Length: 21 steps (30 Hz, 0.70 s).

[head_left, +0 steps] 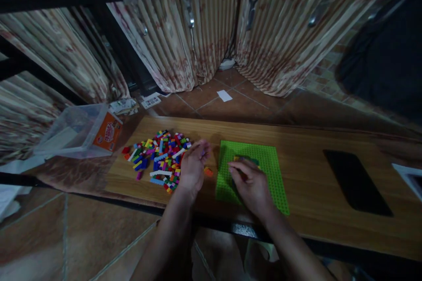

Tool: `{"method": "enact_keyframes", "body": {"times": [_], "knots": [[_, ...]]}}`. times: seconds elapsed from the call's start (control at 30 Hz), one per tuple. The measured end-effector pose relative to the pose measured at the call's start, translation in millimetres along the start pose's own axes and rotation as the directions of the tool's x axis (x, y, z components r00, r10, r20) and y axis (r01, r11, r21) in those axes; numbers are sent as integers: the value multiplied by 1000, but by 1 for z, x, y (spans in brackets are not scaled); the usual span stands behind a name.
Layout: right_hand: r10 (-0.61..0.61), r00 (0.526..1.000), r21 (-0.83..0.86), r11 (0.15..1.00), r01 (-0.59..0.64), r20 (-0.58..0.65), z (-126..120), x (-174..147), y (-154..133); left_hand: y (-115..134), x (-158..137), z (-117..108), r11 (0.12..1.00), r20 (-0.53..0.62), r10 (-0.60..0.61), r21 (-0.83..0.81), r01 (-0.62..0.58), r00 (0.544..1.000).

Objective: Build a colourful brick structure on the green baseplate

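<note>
A lime green studded baseplate lies on the wooden table. My right hand is over it with thumb and forefinger pinched together; whatever they hold is hidden. Some toy bricks in yellow, green and blue stand on the plate, partly covered by that hand. Between the plate and a loose pile of colourful bricks is my left hand, at the pile's right edge. Its fingertips are blurred, so I cannot tell whether they hold anything. An orange brick rests on the wood between my hands.
A dark flat rectangular object lies on the right of the table. Left of the table stands a clear plastic box with an orange label. Striped curtains hang behind, above a tiled floor with papers.
</note>
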State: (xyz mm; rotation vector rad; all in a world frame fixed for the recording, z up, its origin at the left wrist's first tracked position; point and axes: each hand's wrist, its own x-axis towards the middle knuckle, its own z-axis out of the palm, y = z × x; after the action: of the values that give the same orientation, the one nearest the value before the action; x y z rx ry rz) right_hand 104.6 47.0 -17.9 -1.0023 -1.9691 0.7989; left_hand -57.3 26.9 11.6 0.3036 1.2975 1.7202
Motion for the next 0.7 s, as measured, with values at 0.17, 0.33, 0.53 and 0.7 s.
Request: {"method": "enact_keyframes", "body": {"times": [0.17,0.33,0.53,0.7], "knots": [[-19,988,-157,987,44,156,34,-9,-16,8,9,-22,930,27,136,342,-137,990],[0,975,-332,940,76,222,52,-7,-16,10,8,-32,637,218,207,710,-300,954],[-6,986,-311,948,60,169,52,-6,-13,8,-1,-32,339,340,218,853,-397,915],[-6,993,-350,935,47,120,50,-8,-6,0,-4,-32,144,413,220,882,-448,884]]}}
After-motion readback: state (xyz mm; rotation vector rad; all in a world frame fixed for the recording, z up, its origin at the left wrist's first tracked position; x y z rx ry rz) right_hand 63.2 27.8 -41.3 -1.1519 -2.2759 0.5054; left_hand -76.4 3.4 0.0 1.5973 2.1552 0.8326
